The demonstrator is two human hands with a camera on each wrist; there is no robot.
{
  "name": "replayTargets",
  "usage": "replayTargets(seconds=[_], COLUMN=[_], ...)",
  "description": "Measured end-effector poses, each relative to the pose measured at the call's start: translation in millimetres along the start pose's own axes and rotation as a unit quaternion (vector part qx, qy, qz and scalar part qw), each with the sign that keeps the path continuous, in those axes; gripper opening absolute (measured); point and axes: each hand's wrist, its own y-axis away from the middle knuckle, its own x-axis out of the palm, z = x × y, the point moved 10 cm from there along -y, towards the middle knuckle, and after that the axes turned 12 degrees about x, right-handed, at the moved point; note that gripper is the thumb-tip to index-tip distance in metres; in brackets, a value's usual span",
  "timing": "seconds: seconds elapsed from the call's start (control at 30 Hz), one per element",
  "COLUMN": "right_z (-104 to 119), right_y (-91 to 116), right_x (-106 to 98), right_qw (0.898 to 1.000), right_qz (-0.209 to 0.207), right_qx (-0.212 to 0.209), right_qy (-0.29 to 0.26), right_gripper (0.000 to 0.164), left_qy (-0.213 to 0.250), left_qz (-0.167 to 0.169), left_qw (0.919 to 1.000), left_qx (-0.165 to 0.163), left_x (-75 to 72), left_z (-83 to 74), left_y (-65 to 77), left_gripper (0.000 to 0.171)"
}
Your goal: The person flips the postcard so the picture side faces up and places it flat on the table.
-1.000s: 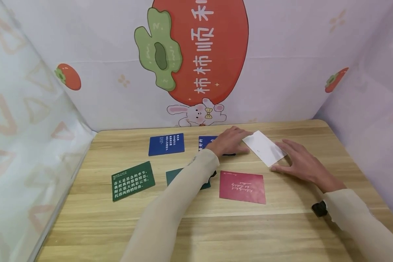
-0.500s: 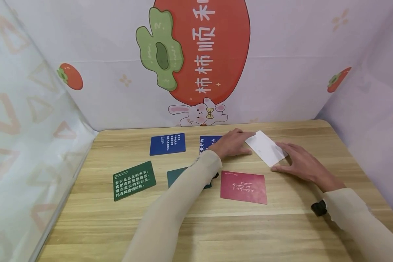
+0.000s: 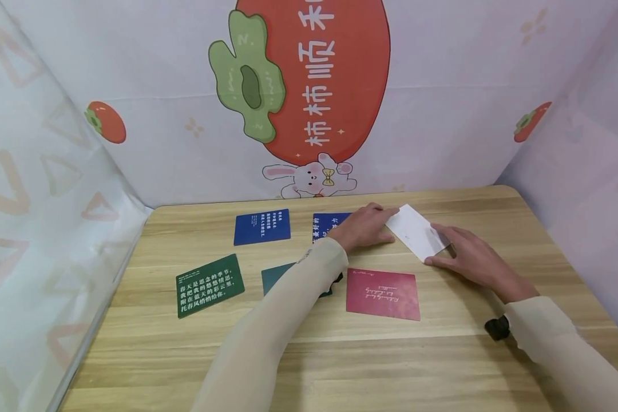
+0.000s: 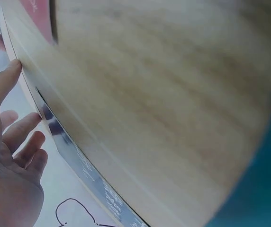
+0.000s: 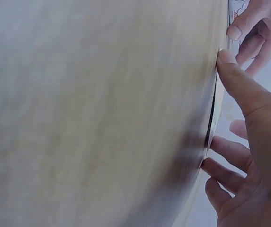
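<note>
A white card point(image 3: 414, 232) lies slantwise on the wooden table, a tiny mark near its middle. My right hand point(image 3: 474, 257) pinches its right end, thumb at the near corner and fingers along the far side; that edge stands slightly up from the wood. At the card's upper left corner, the fingertips of my left hand point(image 3: 365, 226) touch it, with the thumb resting on the wood just short of its left edge. Under the left wrist a blue card point(image 3: 327, 223) with white writing is partly hidden. Both wrist views see the tabletop at a steep slant.
Another blue card point(image 3: 262, 227) lies to the left, with a green card point(image 3: 209, 285) nearer me. A teal card point(image 3: 275, 277) is mostly covered by my left sleeve. In front of the white card lies a pink card point(image 3: 383, 293). Printed cloth walls point(image 3: 443, 114) enclose the table.
The right end of the white card has come up slightly in my right hand's fingers. My left hand has shifted a little to the right; the other cards stay put.
</note>
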Motion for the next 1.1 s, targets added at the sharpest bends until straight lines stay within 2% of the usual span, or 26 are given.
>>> replayTargets(seconds=[0.17, 0.3, 0.57, 0.83, 0.93, 1.1], right_z=[4, 8, 13, 7, 5, 6], right_y=[-1, -2, 2, 8, 7, 3], right_x=[1, 1, -1, -9, -8, -3], right_qw=[1.000, 0.999, 0.996, 0.996, 0.996, 0.996], right_qz=[0.004, 0.007, -0.015, -0.046, -0.037, -0.002], right_qx=[-0.003, -0.011, -0.042, -0.052, -0.054, -0.046], right_qy=[-0.030, -0.052, -0.071, -0.060, -0.062, -0.074], right_gripper=[0.099, 0.095, 0.088, 0.077, 0.077, 0.078], left_qy=[0.013, 0.007, -0.007, -0.010, -0.016, -0.012], left_qz=[-0.005, -0.005, -0.013, -0.016, -0.017, -0.025], left_qw=[0.9998, 0.9998, 0.9994, 0.9998, 0.9997, 0.9988], left_qx=[-0.015, -0.018, -0.030, -0.006, -0.001, -0.042], left_x=[-0.6, -0.2, -0.5, -2.3, -2.6, -3.3], left_z=[1.0, 0.6, 1.4, -5.6, -8.2, -1.7], left_y=[2.0, 1.4, -0.8, -1.9, -2.6, -1.7], left_gripper=[0.077, 0.079, 0.082, 0.081, 0.079, 0.082])
